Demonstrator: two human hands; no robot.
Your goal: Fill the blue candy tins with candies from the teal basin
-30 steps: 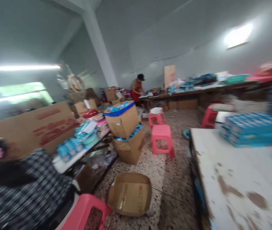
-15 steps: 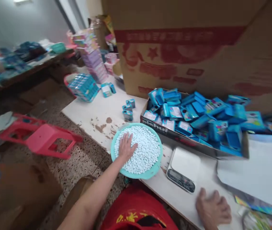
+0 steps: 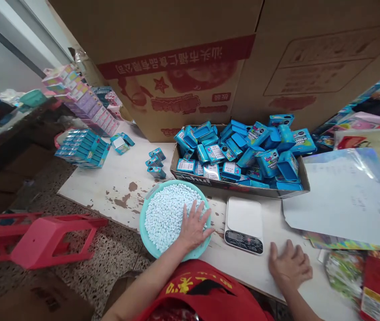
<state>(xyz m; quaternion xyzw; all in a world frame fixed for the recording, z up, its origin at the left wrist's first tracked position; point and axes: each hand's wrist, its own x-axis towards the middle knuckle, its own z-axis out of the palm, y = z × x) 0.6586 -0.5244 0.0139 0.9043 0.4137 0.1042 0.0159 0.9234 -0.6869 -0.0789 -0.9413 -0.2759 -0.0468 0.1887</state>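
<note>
My left hand [image 3: 195, 226] lies with spread fingers on the right part of a heap of small white candies [image 3: 166, 216]. They fill a round turquoise bowl [image 3: 144, 232] at the table's front edge. To the right of the bowl is a white kitchen scale [image 3: 244, 218] with a dark display strip. My right hand [image 3: 290, 264] rests on the table beyond the scale, fingers apart, holding nothing. Behind the bowl and scale stands a shallow carton [image 3: 243, 189] heaped with small blue boxes [image 3: 258, 133], some showing open ends.
Several blue boxes [image 3: 155, 162] stand left of the carton. Farther left are a wrapped stack of blue packs [image 3: 84, 149] and a pile of pink and purple boxes [image 3: 86, 101]. A large cardboard box [image 3: 190, 84] blocks the back. White sheets [image 3: 337, 200] and colourful packets [image 3: 373, 285] lie right.
My left hand has slid from the left part of the candies to the right part. The view has swung to the right. My right hand stays open on the table.
</note>
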